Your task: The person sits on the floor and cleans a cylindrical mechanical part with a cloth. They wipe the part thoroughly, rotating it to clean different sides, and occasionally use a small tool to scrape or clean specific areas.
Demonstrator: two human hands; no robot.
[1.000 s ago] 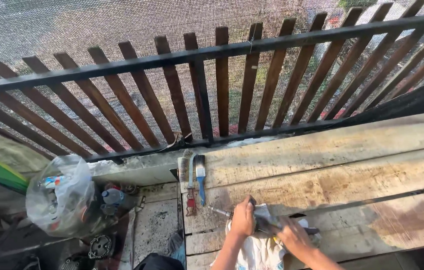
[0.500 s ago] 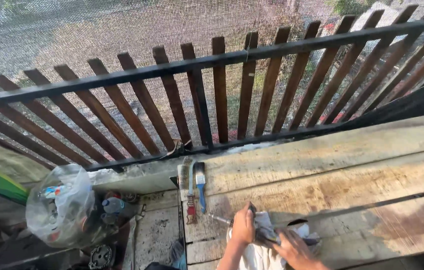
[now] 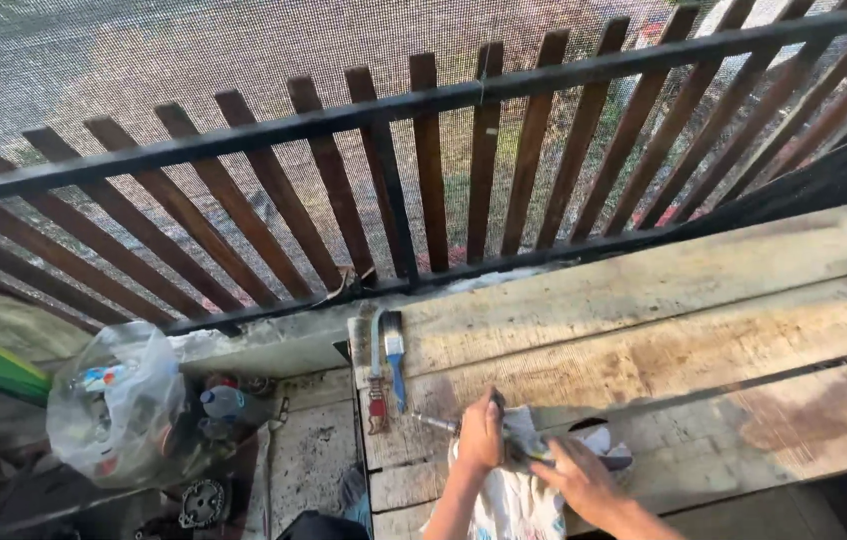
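We are at the near left end of the plank bench (image 3: 663, 330), with both hands working over a white rag (image 3: 508, 500) that lies on the near board and hangs off its near edge. Our left hand (image 3: 481, 438) is fisted, fingers curled together around the near end of a thin metal tool (image 3: 435, 424) whose shaft pokes out to the left across the wood. Our right hand (image 3: 578, 478) presses down just to the right of it, fingers together and bent over a fold of the rag and a dark, slim object beneath; we cannot tell exactly what that object is or how firmly it is pinched. From the pose, we judge that we are in the middle of wiping or cleaning the tool with the cloth, one hand steadying and the other rubbing. What the next move calls for, in our view, is keeping the left grip firm so the shaft does not slide off the left end of the board, and working the cloth along it. Farther off on the same board lie a blue-handled brush (image 3: 395, 350) and a tool with a red grip (image 3: 376, 385), side by side and untouched. Below to the left, a clear plastic bag of rubbish (image 3: 113, 410) sits on the floor, and the slatted railing (image 3: 423, 180) with mesh stands beyond.
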